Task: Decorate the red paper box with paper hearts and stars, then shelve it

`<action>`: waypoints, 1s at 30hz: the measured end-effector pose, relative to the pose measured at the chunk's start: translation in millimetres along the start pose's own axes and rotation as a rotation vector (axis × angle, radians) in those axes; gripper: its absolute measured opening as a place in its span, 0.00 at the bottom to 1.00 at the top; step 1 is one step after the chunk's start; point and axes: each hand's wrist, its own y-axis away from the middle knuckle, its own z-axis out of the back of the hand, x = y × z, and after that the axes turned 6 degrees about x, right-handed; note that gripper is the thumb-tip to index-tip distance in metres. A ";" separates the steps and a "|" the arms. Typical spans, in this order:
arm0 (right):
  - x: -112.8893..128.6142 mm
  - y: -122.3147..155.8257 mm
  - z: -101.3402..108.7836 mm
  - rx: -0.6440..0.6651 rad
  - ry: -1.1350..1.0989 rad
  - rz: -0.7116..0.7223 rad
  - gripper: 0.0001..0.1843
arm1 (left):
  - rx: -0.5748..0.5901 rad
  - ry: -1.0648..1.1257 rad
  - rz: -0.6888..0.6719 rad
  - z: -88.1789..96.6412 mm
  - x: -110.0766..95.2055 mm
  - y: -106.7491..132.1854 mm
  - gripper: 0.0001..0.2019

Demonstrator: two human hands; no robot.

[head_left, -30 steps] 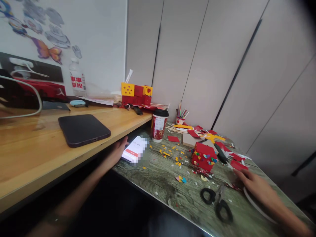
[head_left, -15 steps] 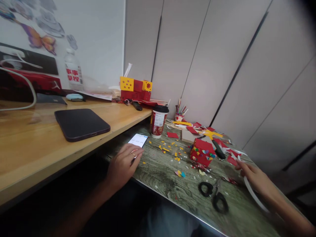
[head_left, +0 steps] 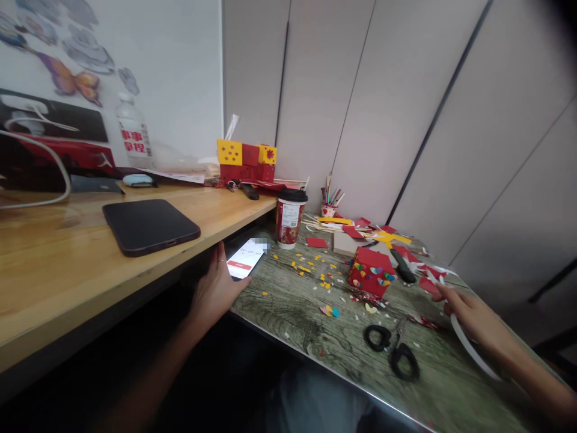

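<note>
On the left, my left hand is wrapped round the lower end of a phone. Its fingers run along one side and its thumb lies on the other. The lit screen shows a timer and a red button. My right hand pinches a long white strip, which curves down beneath the wrist. Between the hands sits a red paper box dotted with small coloured pieces. Black-handled scissors lie partly open on the table, left of my right hand.
A lidded paper cup stands behind the phone. Paper scraps, a utility knife and sticks lie towards the wall, near a pen pot. The raised wooden shelf at left bears a dark tablet-like device and boxes.
My left hand has shifted from over the screen to the phone's left and lower edges, uncovering the timer and red button. The right hand still holds the strip.
</note>
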 end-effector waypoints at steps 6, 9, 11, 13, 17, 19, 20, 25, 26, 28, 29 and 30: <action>0.8 0.7 1.9 0.102 -0.086 -0.075 0.32 | 0.006 0.041 -0.020 -3.7 11.6 -31.5 0.46; -0.7 -0.7 1.5 0.103 -0.092 -0.069 0.32 | -0.046 0.015 -0.061 -7.9 22.5 -51.5 0.42; -1.9 -1.9 0.8 0.091 -0.099 -0.061 0.32 | -0.029 0.011 -0.062 -9.9 29.8 -63.9 0.40; -3.1 -3.1 0.4 0.074 -0.105 -0.060 0.31 | -0.002 0.020 -0.061 -10.9 36.6 -74.3 0.40; -3.8 -2.7 1.0 0.052 -0.108 -0.039 0.30 | 0.036 0.059 -0.102 -9.2 47.0 -85.6 0.38; -2.3 -0.7 1.8 0.036 -0.111 -0.013 0.30 | 0.043 0.093 -0.121 -7.2 49.5 -86.4 0.37; -1.1 0.6 2.2 0.027 -0.114 0.008 0.29 | 0.042 0.104 -0.124 -6.0 49.9 -86.0 0.35; 5.6 6.7 6.2 0.005 -0.142 0.073 0.26 | 0.053 0.094 -0.144 -1.6 48.9 -83.4 0.29; 6.6 7.4 7.8 0.012 -0.152 0.072 0.25 | 0.047 0.092 -0.149 -1.4 49.4 -83.9 0.29; 8.2 8.4 12.2 0.014 -0.171 0.059 0.23 | 0.036 0.096 -0.161 -2.1 51.8 -86.3 0.30; 9.0 8.9 14.9 0.006 -0.179 0.049 0.23 | 0.036 0.101 -0.169 -2.9 53.2 -87.8 0.30; 9.9 9.8 17.7 -0.007 -0.188 0.044 0.23 | 0.039 0.105 -0.174 -3.9 54.2 -88.8 0.30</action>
